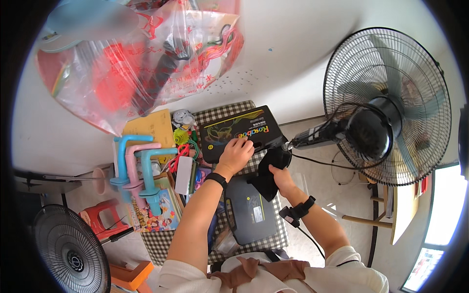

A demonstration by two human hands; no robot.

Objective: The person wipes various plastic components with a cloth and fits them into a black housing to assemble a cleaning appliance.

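A black carrying case (233,128) with a colourful printed lid lies at the far side of the checkered tablecloth (279,229). My left hand (237,154) is closed at its near edge, fingers curled over the rim beside the handle. To the right, my right hand (281,178) grips a black cloth (265,181), which hangs in folds between the two cases. Part of the cloth covers the corner of a second, dark grey case (251,210) nearer to me. My right fingers are partly hidden behind the cloth.
At the right a large black standing fan (386,107) leans close to the table. Blue and pink bent plastic tubes (139,168), books (163,210) and a white box (183,175) crowd the left side. A printed plastic bag (146,63) hangs above. A smaller fan (73,251) stands lower left.
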